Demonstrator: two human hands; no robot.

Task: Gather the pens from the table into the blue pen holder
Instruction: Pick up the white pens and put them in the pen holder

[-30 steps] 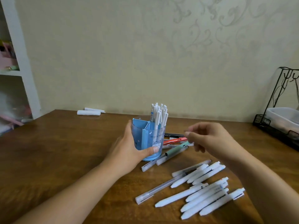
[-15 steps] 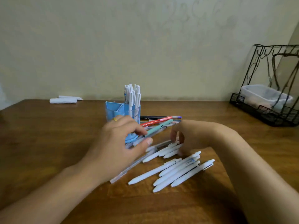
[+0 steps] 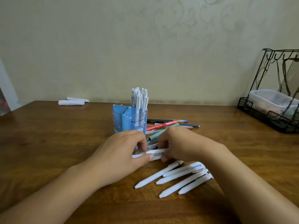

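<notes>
Roughly a third in, I judge: white pens stand in the blue pen holder (image 3: 130, 120) at mid-table. Left hand (image 3: 124, 152) and right hand (image 3: 179, 143) both pinch a small white bundle (image 3: 153, 153) just near of it. Loose white pens (image 3: 176, 177) near right, colored pens (image 3: 168, 124) beside the holder's right remain.

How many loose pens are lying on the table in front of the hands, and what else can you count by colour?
White pens lying loose in front of the hands: 5
Red pens: 1
Teal pens: 1
Blue pen holders: 1
Total: 8
Not counted: the white pens both hands grip, those standing in the holder, and the thin dark pens behind; too overlapped to count.
</notes>
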